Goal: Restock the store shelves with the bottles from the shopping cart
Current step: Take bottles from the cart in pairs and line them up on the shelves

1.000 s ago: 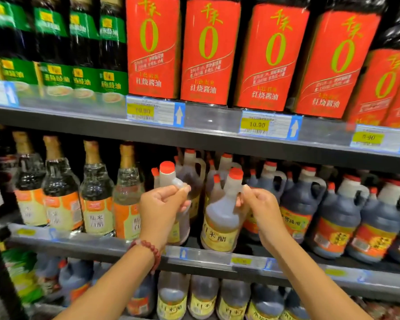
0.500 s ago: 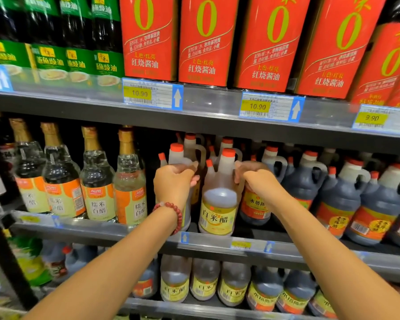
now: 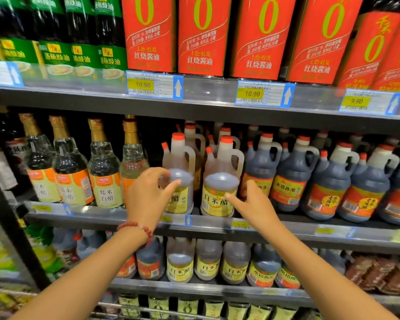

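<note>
Two clear white-rice-vinegar bottles with red caps and yellow labels stand side by side at the front of the middle shelf (image 3: 286, 230). My left hand (image 3: 148, 197), with a red bead bracelet on its wrist, hovers just in front of the left bottle (image 3: 180, 155), fingers loosely curved and holding nothing. My right hand (image 3: 252, 204) is beside the right bottle (image 3: 222, 167). Its fingers are stretched out and their tips lie near the label's lower right corner. Neither hand grips a bottle.
Dark vinegar jugs (image 3: 289, 181) fill the shelf to the right, and gold-capped glass bottles (image 3: 104, 172) stand to the left. Red soy sauce bottles (image 3: 203, 35) line the shelf above. More vinegar bottles (image 3: 180, 262) stand on the shelf below.
Both hands have let go of the bottle necks and drawn back and down, leaving the two vinegar bottles standing on the shelf. The view has shifted closer.
</note>
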`<state>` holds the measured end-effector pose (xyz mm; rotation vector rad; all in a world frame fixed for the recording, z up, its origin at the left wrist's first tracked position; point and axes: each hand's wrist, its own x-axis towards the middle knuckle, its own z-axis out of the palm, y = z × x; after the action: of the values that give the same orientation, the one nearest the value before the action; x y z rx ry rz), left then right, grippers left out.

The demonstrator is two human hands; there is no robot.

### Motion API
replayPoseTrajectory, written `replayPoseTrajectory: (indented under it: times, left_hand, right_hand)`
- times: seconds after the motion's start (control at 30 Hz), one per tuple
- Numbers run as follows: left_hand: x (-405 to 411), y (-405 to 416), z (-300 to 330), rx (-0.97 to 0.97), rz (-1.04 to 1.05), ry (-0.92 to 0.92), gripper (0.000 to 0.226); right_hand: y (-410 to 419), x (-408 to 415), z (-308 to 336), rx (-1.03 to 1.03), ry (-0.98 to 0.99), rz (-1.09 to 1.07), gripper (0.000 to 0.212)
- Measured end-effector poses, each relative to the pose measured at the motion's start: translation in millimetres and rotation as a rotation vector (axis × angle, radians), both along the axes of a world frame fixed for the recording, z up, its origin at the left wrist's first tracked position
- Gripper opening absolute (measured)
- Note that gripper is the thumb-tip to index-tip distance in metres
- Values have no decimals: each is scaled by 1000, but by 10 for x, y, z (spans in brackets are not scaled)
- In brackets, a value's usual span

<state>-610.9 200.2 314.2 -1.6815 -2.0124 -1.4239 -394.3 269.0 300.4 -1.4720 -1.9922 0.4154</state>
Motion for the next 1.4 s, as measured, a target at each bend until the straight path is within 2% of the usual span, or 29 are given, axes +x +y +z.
replayPoseTrajectory:
  times: [0.07, 0.17, 0.23, 0.37, 0.53, 0.77, 1.0, 1.13, 1.23, 1.4]
  left_hand:
    - [-56, -3, -158, -69, 5, -43, 43]
    - [-136, 73, -324, -282, 6, -96, 66]
    - [-158, 138, -401, -357, -74, -122, 68]
    - [-160, 244, -453, -356, -191, -235, 70]
    - [-111, 265, -541, -289, -153, -298, 87]
    - [134, 251, -526, -243, -69, -185, 78]
    - [136, 127, -424, -294, -45, -52, 75]
    - [197, -35, -316, -242, -21, 37, 68]
    - [345, -144, -237, -137, -91, 128, 65]
    - [808, -168, -152, -122, -233, 193, 59]
  right_hand:
    - [-32, -23, -142, -33, -39, -15, 52]
    - [-48, -99, -274, -18, -15, -16, 48]
    - [-36, -142, -312, 7, 1, -35, 48]
    - [-2, -193, -369, 9, 37, -66, 56]
    - [33, -186, -451, 47, 19, -68, 54]
    - [73, -117, -463, 13, 10, -41, 52]
    - [-96, -10, -280, -36, -23, -7, 54]
    - [-261, 208, -178, -5, -105, -50, 51]
    - [-359, 394, -78, 14, -153, -136, 45]
    - [-393, 801, 0, 43, -247, -226, 39]
